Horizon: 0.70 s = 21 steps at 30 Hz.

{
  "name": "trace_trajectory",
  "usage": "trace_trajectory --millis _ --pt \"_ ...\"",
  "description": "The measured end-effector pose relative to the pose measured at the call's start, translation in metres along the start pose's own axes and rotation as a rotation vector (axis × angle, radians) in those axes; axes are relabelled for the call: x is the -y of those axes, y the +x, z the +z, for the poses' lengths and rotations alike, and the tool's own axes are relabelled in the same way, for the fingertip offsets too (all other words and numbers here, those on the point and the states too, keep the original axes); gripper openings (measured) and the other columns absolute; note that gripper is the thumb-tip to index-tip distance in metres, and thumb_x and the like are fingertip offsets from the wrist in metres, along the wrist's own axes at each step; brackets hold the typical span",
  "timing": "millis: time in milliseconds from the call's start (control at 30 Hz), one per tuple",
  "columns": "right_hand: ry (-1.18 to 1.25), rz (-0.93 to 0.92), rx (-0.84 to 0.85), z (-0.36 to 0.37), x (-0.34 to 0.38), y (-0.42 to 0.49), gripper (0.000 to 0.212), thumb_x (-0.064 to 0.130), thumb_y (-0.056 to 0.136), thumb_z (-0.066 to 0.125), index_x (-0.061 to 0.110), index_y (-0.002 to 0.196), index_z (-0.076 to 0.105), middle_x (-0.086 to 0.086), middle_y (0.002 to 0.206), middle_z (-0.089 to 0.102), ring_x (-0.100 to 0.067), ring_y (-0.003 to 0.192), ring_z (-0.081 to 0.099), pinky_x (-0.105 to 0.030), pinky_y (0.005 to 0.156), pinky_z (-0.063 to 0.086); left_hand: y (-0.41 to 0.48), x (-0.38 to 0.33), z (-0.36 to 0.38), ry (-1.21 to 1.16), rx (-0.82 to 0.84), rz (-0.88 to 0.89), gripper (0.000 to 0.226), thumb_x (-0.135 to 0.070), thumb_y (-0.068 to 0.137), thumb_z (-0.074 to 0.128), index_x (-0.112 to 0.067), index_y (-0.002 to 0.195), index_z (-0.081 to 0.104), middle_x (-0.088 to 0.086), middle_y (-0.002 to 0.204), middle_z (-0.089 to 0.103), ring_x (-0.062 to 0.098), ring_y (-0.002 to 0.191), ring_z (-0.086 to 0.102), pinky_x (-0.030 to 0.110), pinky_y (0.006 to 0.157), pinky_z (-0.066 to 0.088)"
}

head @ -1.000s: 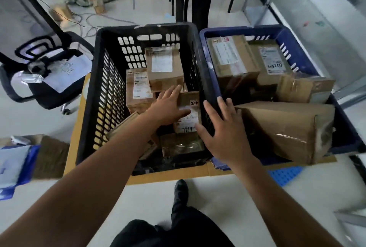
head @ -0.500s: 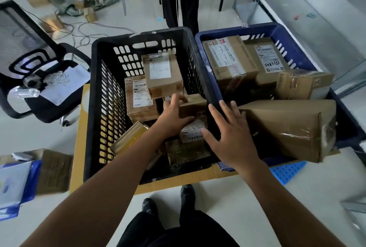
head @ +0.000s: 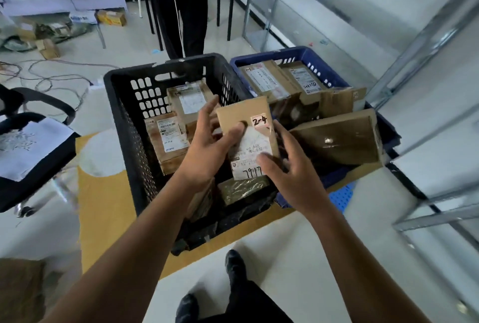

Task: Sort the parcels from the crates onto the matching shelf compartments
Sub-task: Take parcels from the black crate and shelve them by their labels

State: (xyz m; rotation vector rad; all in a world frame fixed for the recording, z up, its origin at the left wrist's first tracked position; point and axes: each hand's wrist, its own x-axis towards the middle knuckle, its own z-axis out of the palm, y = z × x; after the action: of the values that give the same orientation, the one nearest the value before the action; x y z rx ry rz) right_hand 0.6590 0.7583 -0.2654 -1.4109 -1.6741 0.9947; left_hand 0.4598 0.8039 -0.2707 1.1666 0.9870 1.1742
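Note:
Both my hands hold a small brown cardboard parcel (head: 250,125) up above the black crate (head: 124,125); a red-edged sticker on it reads "2-4" and a white shipping label covers its lower half. My left hand (head: 210,146) grips its left side, thumb across the front. My right hand (head: 287,167) holds its lower right corner, thumb on the label. Several more parcels lie in the black crate (head: 171,138). The blue crate (head: 318,63) to the right holds several larger boxes (head: 337,138).
A metal shelf frame (head: 425,45) rises on the right. A black office chair (head: 33,146) with papers stands at the left. A person's dark trouser legs (head: 178,6) stand just behind the crates. Cables and boxes litter the floor at the far left. The crates sit on flat cardboard (head: 103,206).
My left hand has lifted the "2-4" parcel out of the black crate and turned its face up. My right hand came in and took its lower right corner. The view tilted up.

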Motion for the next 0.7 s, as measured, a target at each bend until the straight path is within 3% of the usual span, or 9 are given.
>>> trace_trajectory --millis 100,167,267,333,433,600,633,700 --pt "0.033 -0.009 -0.127 0.004 0.011 -0.037 0.069 0.064 0.087 0.066 0.07 0.144 0.026 0.007 0.15 0.051 -0.009 0.131 0.06 -0.032 0.093 0.061 -0.017 -0.005 0.011 -0.027 0.098 -0.012 0.083 -0.043 0.087 0.071 -0.043 0.156 0.023 0.005 0.138 0.055 0.017 0.103 0.071 0.031 0.079 0.06" --pt "0.048 0.035 -0.225 0.003 0.012 -0.066 0.067 0.066 0.086 0.067 0.069 0.143 0.031 0.01 0.148 0.054 -0.01 0.131 0.06 -0.036 0.094 0.061 -0.028 -0.003 0.023 0.003 0.209 -0.038 0.079 -0.049 0.091 0.067 -0.041 0.157 0.024 0.0 0.139 0.056 0.016 0.111 0.069 0.039 0.087 0.061" --pt "0.038 0.164 -0.387 -0.001 0.001 -0.119 0.067 0.056 0.089 0.068 0.054 0.149 0.037 0.021 0.133 0.062 -0.007 0.121 0.065 -0.036 0.092 0.062 -0.048 0.013 0.049 0.093 0.369 -0.023 0.073 -0.056 0.095 0.053 -0.036 0.16 0.024 -0.004 0.151 0.05 0.008 0.126 0.059 0.028 0.095 0.056" --pt "0.038 0.26 -0.502 -0.004 -0.009 -0.159 0.068 0.05 0.091 0.07 0.048 0.151 0.037 0.025 0.124 0.064 -0.004 0.114 0.068 -0.029 0.085 0.063 -0.064 0.027 0.068 0.207 0.369 0.011 0.065 -0.051 0.101 0.05 -0.036 0.16 0.026 -0.006 0.159 0.041 0.006 0.137 0.048 0.024 0.102 0.05" --pt "0.071 0.394 -0.651 -0.005 -0.024 -0.225 0.067 0.039 0.095 0.072 0.042 0.153 0.038 0.019 0.122 0.067 -0.004 0.108 0.07 -0.022 0.079 0.06 -0.087 0.051 0.09 0.524 0.36 0.107 0.058 -0.042 0.103 0.055 -0.027 0.156 0.036 -0.002 0.156 0.045 0.012 0.139 0.046 0.036 0.112 0.042" --pt "0.08 0.551 -0.863 0.016 -0.037 -0.322 0.068 0.032 0.096 0.073 0.045 0.153 0.038 0.009 0.13 0.063 -0.005 0.108 0.068 -0.018 0.079 0.057 -0.14 0.075 0.122 0.663 0.601 0.242 0.052 -0.031 0.099 0.064 -0.014 0.146 0.052 0.003 0.148 0.052 0.014 0.134 0.048 0.01 0.105 0.03" --pt "0.089 0.562 -0.902 0.021 -0.037 -0.337 0.067 0.032 0.097 0.073 0.047 0.151 0.038 0.011 0.13 0.062 -0.004 0.11 0.067 -0.017 0.079 0.057 -0.151 0.076 0.129 0.672 0.632 0.256 0.051 -0.033 0.099 0.064 -0.016 0.146 0.053 0.003 0.147 0.053 0.014 0.135 0.048 0.014 0.109 0.032" --pt "0.121 0.563 -1.002 0.027 -0.038 -0.364 0.064 0.029 0.098 0.073 0.047 0.15 0.04 0.012 0.127 0.063 -0.003 0.109 0.067 -0.014 0.077 0.056 -0.172 0.079 0.146 0.753 0.712 0.323 0.053 -0.038 0.099 0.063 -0.018 0.148 0.052 0.004 0.152 0.051 0.021 0.143 0.041 0.036 0.119 0.032"
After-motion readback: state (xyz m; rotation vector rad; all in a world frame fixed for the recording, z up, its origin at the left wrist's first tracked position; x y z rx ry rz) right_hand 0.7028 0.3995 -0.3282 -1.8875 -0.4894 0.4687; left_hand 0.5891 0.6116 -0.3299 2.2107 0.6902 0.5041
